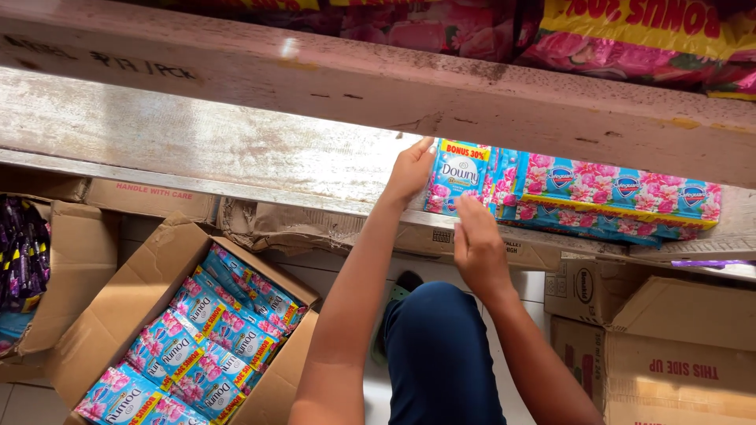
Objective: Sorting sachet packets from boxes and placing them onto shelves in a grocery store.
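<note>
Near: open brown cardboard box (79, 330) of blue-and-pink floral sachets (197, 346). Middle: right hand (476, 248), fingers together, before blue floral sachet pack (457, 177). Far: left hand (409, 169) gripping pack's left edge on worn wooden shelf (197, 138), bare leftward; stacked packs (614, 197) rightward.

A flat plastic sachet pack in blue with pink flowers and a yellow top band (457, 177) stands upright on the worn wooden shelf (236, 142), at the left end of a row of like packs lying flat.
</note>
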